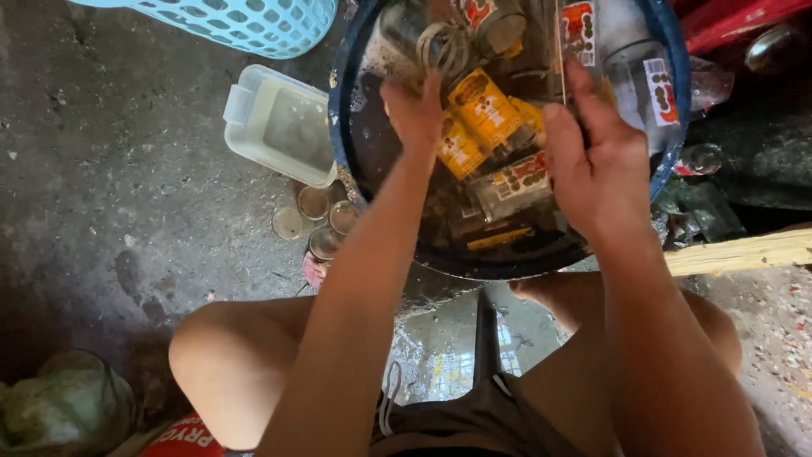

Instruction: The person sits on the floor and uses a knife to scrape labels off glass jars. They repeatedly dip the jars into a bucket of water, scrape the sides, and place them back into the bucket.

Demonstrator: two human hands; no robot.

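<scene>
Under right hand (596, 161), labelled bottles (486, 110)

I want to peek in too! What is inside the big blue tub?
The big blue tub holds dark water and glass bottles with yellow and red labels. Both hands, left and right, cover whatever lies beneath them.

Left of the white plastic tub (279, 127), a light blue mesh basket (245, 24) stands above; round metal lids (315, 216) lie just below it on the concrete floor (101, 169).
</scene>
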